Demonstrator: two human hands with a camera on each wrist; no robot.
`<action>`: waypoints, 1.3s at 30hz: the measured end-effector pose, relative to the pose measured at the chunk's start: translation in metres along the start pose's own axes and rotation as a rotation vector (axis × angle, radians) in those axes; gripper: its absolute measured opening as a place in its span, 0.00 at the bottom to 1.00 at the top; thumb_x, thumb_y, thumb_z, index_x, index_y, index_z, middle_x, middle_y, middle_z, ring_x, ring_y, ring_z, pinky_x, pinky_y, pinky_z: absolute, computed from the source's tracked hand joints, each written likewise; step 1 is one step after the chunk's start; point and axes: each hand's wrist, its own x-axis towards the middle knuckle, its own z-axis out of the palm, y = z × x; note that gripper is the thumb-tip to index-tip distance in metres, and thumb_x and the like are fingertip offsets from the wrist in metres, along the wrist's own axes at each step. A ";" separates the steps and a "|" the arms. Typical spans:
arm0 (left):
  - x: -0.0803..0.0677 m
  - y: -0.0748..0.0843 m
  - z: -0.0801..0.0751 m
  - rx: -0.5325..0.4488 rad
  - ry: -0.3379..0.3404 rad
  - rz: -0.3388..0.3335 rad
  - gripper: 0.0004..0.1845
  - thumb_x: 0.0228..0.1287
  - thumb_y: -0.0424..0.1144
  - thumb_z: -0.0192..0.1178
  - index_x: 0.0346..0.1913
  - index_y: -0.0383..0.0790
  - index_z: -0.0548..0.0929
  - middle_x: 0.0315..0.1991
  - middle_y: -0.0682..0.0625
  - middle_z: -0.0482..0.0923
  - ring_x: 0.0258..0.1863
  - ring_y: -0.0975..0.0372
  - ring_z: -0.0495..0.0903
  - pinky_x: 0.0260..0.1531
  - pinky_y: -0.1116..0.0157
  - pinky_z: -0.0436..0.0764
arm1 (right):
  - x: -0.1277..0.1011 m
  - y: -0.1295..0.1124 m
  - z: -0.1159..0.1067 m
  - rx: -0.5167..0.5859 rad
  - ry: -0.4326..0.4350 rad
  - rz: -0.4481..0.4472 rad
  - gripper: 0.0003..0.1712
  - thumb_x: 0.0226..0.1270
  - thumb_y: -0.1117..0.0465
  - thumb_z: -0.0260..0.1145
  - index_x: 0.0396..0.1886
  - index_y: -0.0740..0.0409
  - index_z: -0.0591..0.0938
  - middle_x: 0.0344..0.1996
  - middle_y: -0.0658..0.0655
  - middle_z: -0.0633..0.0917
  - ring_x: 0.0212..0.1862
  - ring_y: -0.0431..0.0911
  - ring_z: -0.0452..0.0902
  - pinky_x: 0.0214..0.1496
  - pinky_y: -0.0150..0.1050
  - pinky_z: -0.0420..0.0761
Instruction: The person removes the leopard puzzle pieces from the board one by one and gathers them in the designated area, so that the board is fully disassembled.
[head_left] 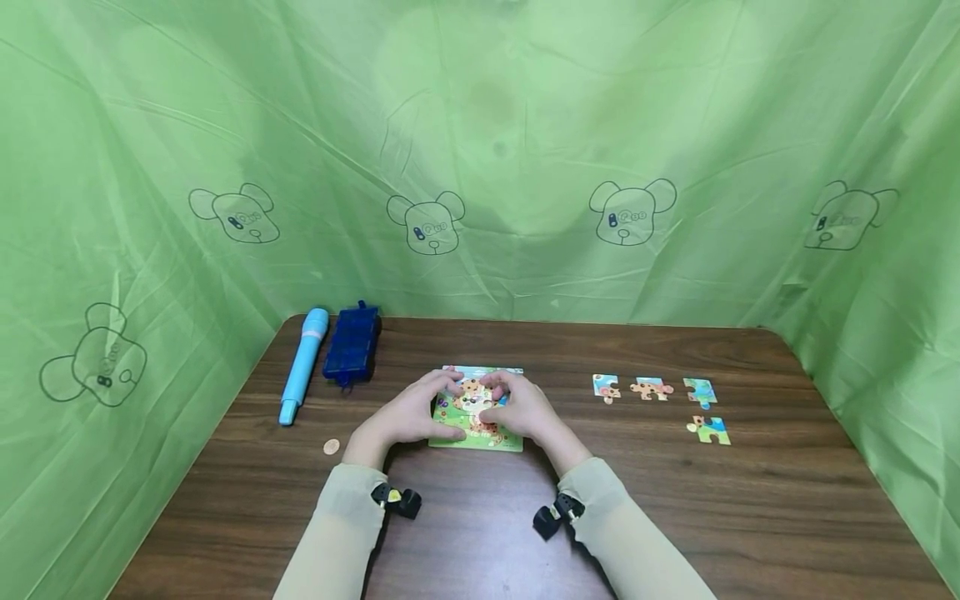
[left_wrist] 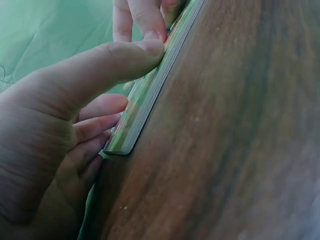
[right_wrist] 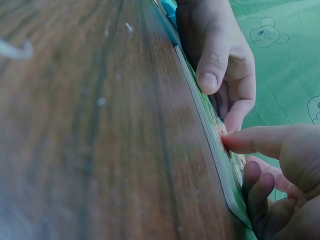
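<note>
Both hands are being pressed onto the puzzle board (head_left: pixel 476 437) lying mid-tabletop toward the near edge: the left hand (head_left: pixel 408 414) and right hand (head_left: pixel 525 410) are each pinching its rim, thumbs at the near edge. Thin, stiff and light, it is judged best held by opposite edges.
</note>
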 end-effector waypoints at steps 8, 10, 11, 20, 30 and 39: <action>0.002 0.001 0.002 -0.017 -0.011 -0.005 0.32 0.56 0.53 0.85 0.59 0.47 0.82 0.79 0.49 0.68 0.84 0.48 0.61 0.79 0.43 0.65 | 0.000 0.002 0.000 0.095 0.014 -0.002 0.33 0.54 0.65 0.87 0.59 0.50 0.84 0.45 0.54 0.88 0.30 0.43 0.81 0.43 0.41 0.80; 0.002 0.003 0.002 -0.020 -0.015 -0.012 0.31 0.57 0.53 0.85 0.58 0.47 0.82 0.80 0.49 0.68 0.85 0.48 0.58 0.80 0.43 0.63 | 0.000 0.004 -0.001 0.145 0.006 0.003 0.30 0.57 0.67 0.84 0.59 0.51 0.84 0.43 0.54 0.87 0.30 0.43 0.80 0.38 0.39 0.80; 0.002 0.004 0.002 -0.023 -0.015 -0.015 0.31 0.58 0.54 0.85 0.57 0.47 0.82 0.80 0.49 0.68 0.86 0.48 0.57 0.81 0.44 0.63 | 0.000 0.004 -0.001 0.180 0.003 0.008 0.28 0.59 0.68 0.83 0.58 0.51 0.84 0.42 0.55 0.87 0.30 0.43 0.80 0.36 0.38 0.80; 0.004 0.004 0.004 -0.034 -0.005 -0.022 0.29 0.57 0.53 0.85 0.53 0.47 0.81 0.79 0.47 0.68 0.86 0.47 0.54 0.82 0.44 0.60 | -0.001 0.004 -0.008 0.377 -0.064 0.045 0.14 0.77 0.67 0.71 0.58 0.55 0.82 0.40 0.58 0.86 0.29 0.47 0.81 0.26 0.34 0.75; 0.004 0.000 0.005 -0.039 -0.001 -0.020 0.29 0.56 0.54 0.86 0.52 0.49 0.81 0.80 0.48 0.68 0.87 0.47 0.54 0.82 0.43 0.59 | -0.002 0.004 -0.018 0.452 -0.108 0.059 0.17 0.78 0.68 0.69 0.62 0.58 0.80 0.43 0.62 0.89 0.30 0.46 0.82 0.26 0.33 0.75; 0.004 0.000 0.005 -0.050 0.006 -0.021 0.30 0.56 0.54 0.86 0.54 0.48 0.81 0.79 0.47 0.69 0.87 0.48 0.52 0.83 0.43 0.56 | -0.002 0.008 -0.030 0.476 -0.151 0.072 0.17 0.79 0.66 0.70 0.64 0.59 0.82 0.45 0.61 0.90 0.34 0.47 0.84 0.32 0.35 0.79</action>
